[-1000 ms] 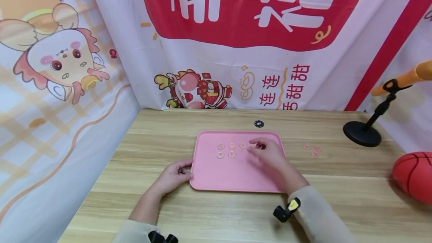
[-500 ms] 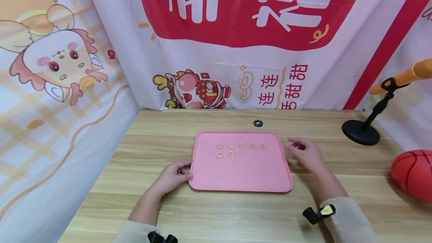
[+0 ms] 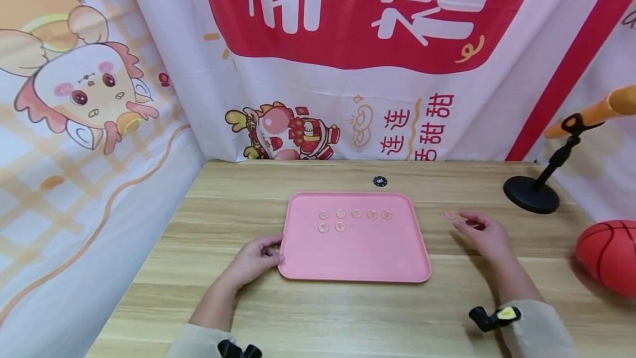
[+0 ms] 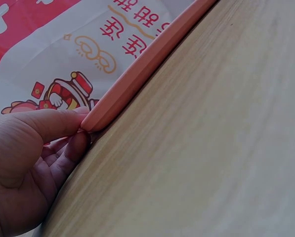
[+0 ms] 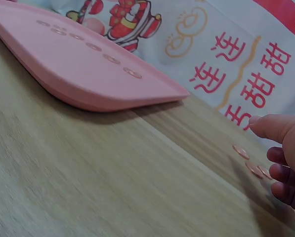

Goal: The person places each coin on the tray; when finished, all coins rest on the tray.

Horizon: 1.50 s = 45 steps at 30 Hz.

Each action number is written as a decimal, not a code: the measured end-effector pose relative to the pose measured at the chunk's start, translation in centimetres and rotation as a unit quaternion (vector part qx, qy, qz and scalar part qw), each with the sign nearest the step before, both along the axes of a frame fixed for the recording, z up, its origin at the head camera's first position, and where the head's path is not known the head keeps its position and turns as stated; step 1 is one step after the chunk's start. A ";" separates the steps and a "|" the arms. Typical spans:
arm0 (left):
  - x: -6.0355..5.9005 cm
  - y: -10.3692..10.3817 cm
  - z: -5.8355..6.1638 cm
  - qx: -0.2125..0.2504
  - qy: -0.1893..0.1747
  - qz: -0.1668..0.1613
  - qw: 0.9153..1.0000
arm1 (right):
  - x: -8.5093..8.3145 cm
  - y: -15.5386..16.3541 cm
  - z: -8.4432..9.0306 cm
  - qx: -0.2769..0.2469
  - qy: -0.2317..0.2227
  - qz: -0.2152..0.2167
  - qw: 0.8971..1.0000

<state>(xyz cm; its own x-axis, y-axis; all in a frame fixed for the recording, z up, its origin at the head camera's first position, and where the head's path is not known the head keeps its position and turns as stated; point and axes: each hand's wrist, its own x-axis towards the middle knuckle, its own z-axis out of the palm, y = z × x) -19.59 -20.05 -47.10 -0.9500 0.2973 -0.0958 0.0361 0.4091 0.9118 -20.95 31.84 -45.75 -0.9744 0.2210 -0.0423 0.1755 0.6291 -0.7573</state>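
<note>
A pink tray (image 3: 354,261) lies in the middle of the wooden table with several small clear pink discs (image 3: 356,214) in two rows near its far edge. My left hand (image 3: 272,253) pinches the tray's left rim (image 4: 137,74), thumb (image 4: 48,123) on top and a finger underneath. My right hand (image 3: 467,222) is to the right of the tray, over a few loose pink discs (image 5: 240,151) on the table. Its fingers (image 5: 273,126) are loosely bent just above them and hold nothing that I can see. One loose disc (image 3: 449,215) shows left of the fingertips.
A black chip (image 3: 380,182) lies beyond the tray. A black round-based stand (image 3: 531,196) with an orange arm is at the back right, and a red-orange basketball (image 3: 608,256) at the right edge. Printed cloth banners wall the table's back and left.
My right hand left the tray's far row and moved right, onto the table by the loose discs. The far row now shows five discs. The left hand has not moved.
</note>
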 end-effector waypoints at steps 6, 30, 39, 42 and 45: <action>0.1 0.0 0.2 0.002 0.001 0.001 1.000 | 0.1 0.9 -0.5 0.021 0.002 0.006 1.000; 0.2 0.1 0.3 -0.007 0.005 0.004 1.000 | -1.3 1.7 -0.4 0.072 -0.066 0.033 0.995; 0.2 0.1 0.2 -0.005 0.004 0.004 1.000 | -1.4 1.6 -0.3 0.082 -0.049 0.041 0.995; 0.2 0.1 0.2 -0.006 0.003 0.007 1.000 | -1.3 1.5 -0.6 0.081 -0.034 0.038 0.995; 0.2 0.1 0.2 -0.006 0.004 0.007 1.000 | -1.2 1.4 -0.8 0.082 -0.019 0.034 0.996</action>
<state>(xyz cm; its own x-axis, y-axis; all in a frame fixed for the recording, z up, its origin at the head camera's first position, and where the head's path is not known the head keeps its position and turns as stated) -19.40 -19.96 -46.92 -0.9549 0.2824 -0.0918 0.0373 0.4207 0.9064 -22.13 33.26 -46.51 -0.9857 0.1610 -0.0490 0.1550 0.7551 -0.6371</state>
